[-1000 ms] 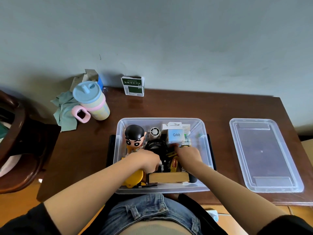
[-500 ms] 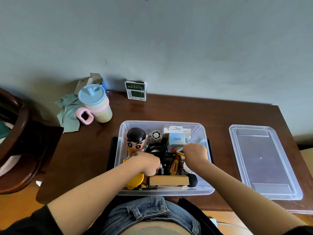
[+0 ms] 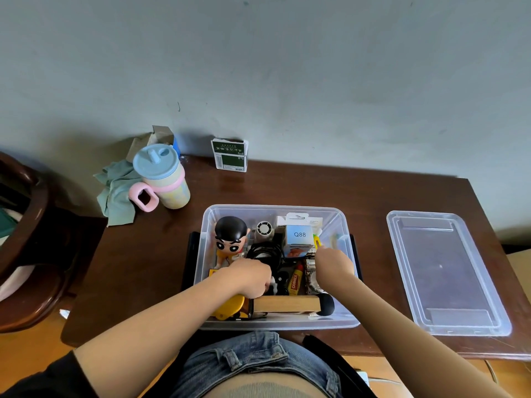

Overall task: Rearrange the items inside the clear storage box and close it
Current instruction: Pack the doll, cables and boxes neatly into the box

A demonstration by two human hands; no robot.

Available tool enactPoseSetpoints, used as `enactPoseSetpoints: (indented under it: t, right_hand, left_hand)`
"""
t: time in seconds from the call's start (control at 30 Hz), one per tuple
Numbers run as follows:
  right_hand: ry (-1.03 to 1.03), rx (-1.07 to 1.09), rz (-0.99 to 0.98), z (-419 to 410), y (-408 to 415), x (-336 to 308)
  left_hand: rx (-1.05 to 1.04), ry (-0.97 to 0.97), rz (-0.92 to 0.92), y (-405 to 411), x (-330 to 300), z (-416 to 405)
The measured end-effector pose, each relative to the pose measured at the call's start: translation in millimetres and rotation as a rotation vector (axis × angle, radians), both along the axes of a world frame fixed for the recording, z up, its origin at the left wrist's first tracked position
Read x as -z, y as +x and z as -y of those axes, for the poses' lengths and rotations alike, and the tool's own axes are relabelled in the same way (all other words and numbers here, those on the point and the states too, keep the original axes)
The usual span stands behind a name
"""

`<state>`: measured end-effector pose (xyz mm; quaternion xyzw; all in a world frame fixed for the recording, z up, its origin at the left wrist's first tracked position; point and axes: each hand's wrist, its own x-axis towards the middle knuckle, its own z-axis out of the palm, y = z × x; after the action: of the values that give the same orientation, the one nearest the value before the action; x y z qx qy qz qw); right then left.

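Observation:
The clear storage box [image 3: 342, 323] sits open at the table's near edge, packed with small items. Inside stand a cartoon figurine [image 3: 230, 237], a pale blue Q88 carton [image 3: 299, 235], a coil of black cable [image 3: 263, 251], a yellow Carmex tube [image 3: 296, 278] and a wooden block [image 3: 287, 303]. My left hand [image 3: 247, 275] is curled in the box's left middle, over small dark and white objects; what it grips is hidden. My right hand [image 3: 333, 262] reaches into the right side, fingertips by the carton's right edge, its hold hidden. The clear lid [image 3: 445, 271] lies flat to the right.
A pastel cup with a blue lid and pink handle [image 3: 162, 179] stands at the back left beside a green cloth [image 3: 117, 191]. A green and white packet [image 3: 230, 155] leans against the wall. A dark wooden chair [image 3: 26, 239] stands left of the table.
My right hand has moved from the box's middle to its right side, uncovering the Carmex tube. My left hand has stayed in the left middle. The camera view has shifted slightly.

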<state>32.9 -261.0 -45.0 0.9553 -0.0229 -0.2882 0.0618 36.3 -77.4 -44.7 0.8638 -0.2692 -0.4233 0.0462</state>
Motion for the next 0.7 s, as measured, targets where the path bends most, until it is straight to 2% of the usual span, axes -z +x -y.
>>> enactPoseSetpoints:
  t: [0.3, 0.5, 0.6, 0.7]
  right_hand:
    - [-0.029, -0.107, -0.188, 3, -25, -5]
    - [0.153, -0.068, -0.091, 9, -14, -8]
    - [0.282, -0.04, -0.071, 13, -7, -9]
    - [0.345, -0.034, -0.056, 14, -2, -4]
  left_hand:
    - [-0.142, -0.287, 0.039, 4, -12, -18]
    - [-0.358, -0.45, 0.086, 10, -32, -48]
    - [-0.326, -0.365, 0.063, 9, -45, -68]
    - [-0.105, -0.098, 0.035, 0, -51, -78]
